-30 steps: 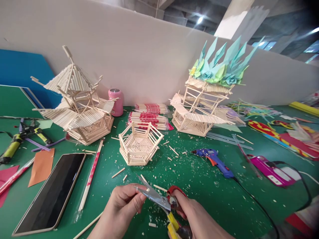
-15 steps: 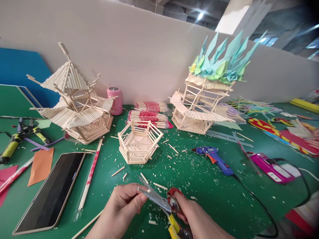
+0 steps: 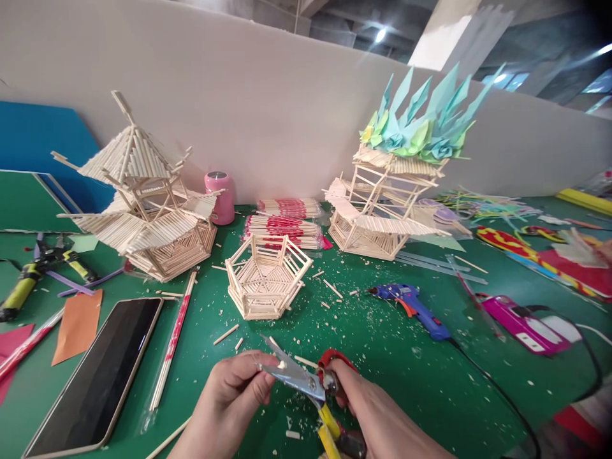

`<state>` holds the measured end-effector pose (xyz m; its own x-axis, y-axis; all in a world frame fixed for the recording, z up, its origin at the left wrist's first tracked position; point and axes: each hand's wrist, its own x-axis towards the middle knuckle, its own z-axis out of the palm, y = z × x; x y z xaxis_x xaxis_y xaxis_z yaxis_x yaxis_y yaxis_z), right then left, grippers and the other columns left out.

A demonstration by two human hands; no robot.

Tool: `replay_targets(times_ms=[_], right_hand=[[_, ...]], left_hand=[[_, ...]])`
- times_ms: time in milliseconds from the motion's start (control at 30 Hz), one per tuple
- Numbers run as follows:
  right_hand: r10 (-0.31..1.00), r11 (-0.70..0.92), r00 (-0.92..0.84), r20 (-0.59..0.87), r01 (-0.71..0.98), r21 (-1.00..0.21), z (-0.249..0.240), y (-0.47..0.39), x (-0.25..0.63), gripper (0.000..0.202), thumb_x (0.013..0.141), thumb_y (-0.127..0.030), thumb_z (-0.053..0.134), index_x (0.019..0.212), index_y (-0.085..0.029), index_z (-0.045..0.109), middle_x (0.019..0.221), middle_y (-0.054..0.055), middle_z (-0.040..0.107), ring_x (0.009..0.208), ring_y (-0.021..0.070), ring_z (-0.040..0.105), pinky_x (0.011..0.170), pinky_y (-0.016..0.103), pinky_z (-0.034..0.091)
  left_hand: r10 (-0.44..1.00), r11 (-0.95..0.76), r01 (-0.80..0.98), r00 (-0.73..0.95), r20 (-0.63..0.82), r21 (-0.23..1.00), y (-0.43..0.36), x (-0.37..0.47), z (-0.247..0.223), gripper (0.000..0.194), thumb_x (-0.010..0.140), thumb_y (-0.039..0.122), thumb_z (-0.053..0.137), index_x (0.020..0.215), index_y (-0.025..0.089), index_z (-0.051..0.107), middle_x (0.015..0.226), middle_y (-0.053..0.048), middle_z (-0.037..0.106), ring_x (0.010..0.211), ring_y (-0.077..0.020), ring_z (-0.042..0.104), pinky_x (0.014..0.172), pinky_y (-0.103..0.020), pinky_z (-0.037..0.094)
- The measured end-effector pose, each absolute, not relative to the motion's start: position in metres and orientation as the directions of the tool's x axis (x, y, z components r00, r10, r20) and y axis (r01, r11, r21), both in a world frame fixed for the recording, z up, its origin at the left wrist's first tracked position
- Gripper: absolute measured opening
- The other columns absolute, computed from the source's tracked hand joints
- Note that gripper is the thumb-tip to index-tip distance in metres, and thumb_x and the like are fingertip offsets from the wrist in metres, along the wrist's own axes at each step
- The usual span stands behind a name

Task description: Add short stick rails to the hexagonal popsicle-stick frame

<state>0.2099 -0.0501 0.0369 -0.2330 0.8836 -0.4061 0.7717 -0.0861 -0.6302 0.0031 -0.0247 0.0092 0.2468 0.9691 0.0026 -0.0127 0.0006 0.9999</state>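
Near the stick frame (image 3: pixel 268 284), our right hand (image 3: pixel 366 401) grips parted scissors (image 3: pixel 312 384); our left hand (image 3: pixel 234 389) pinches what seems a stick piece (image 3: pixel 282 365), so careless closing could nick our fingertips (image 3: pixel 264 380).

Hands (image 3: pixel 239 395) with open scissors (image 3: pixel 299 379), behind them a hexagonal stick basket (image 3: pixel 268 280) on the green table (image 3: pixel 354 344).

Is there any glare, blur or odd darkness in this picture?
In the head view, the ceiling light flares, the upper right corner is black, the red and white item at lower right looks blurred, and the scissors look fairly crisp.
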Motion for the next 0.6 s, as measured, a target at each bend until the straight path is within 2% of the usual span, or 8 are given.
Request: replay_targets(times_ms=[167, 300, 433, 600], right_hand=[[0.892, -0.056, -0.241, -0.383, 0.782, -0.621, 0.044, -0.049, 0.210, 0.045, 0.059, -0.033, 0.065, 0.099, -0.017, 0.053, 0.090, 0.010, 0.062, 0.079, 0.0242, 0.059, 0.066, 0.030, 0.048], [0.897, -0.002, -0.263, -0.354, 0.800, -0.599, 0.036, -0.052, 0.212, 0.039, 0.060, -0.024, 0.061, 0.098, -0.016, 0.053, 0.080, 0.008, 0.063, 0.073, 0.0214, 0.060, 0.065, 0.028, 0.046], [0.885, 0.003, -0.292, -0.362, 0.782, -0.623, 0.029, -0.053, 0.212, 0.042, 0.059, -0.018, 0.061, 0.100, -0.015, 0.051, 0.080, 0.007, 0.064, 0.072, 0.0194, 0.060, 0.061, 0.024, 0.044], [0.874, -0.029, -0.296, -0.386, 0.760, -0.649, 0.028, -0.048, 0.209, 0.044, 0.060, -0.015, 0.059, 0.103, -0.015, 0.049, 0.083, 0.006, 0.065, 0.074, 0.0187, 0.061, 0.061, 0.023, 0.044]], left_hand=[[0.963, 0.108, -0.112, 0.257, -0.076, 0.988, -0.025, 0.005, 0.010, 0.024, 0.073, 0.041, 0.065, 0.073, 0.019, 0.073, 0.055, 0.002, 0.052, 0.050, -0.0092, 0.044, 0.048, -0.018, 0.037], [0.956, 0.133, -0.086, 0.273, -0.105, 0.987, -0.026, 0.003, 0.010, 0.026, 0.073, 0.042, 0.064, 0.071, 0.017, 0.072, 0.054, 0.002, 0.050, 0.050, -0.0092, 0.041, 0.048, -0.019, 0.035], [0.939, 0.140, -0.034, 0.321, -0.122, 0.990, -0.025, 0.004, 0.012, 0.030, 0.078, 0.042, 0.059, 0.072, 0.016, 0.071, 0.058, 0.002, 0.049, 0.054, -0.0098, 0.039, 0.051, -0.020, 0.034], [0.952, 0.146, -0.015, 0.274, -0.137, 0.989, -0.025, 0.008, 0.011, 0.035, 0.077, 0.045, 0.059, 0.064, 0.013, 0.067, 0.055, 0.002, 0.046, 0.052, -0.0097, 0.035, 0.048, -0.020, 0.031]])
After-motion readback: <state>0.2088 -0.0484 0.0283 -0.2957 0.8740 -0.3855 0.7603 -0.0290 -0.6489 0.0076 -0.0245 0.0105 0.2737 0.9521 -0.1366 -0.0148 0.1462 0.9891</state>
